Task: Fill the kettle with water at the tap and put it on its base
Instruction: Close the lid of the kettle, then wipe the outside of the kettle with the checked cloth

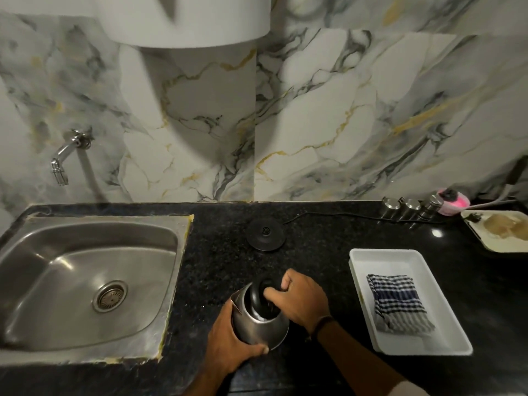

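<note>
head view showed both hands, left [228,338] and right [303,301], gripping the kettle [257,318] near the table's front edge; filling at the tap [64,158] and the base [265,234] looked still ahead.

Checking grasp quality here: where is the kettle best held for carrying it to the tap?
By the black handle on the kettle, from the right, where the right hand grips; the left hand steadies its smooth steel body.
</note>
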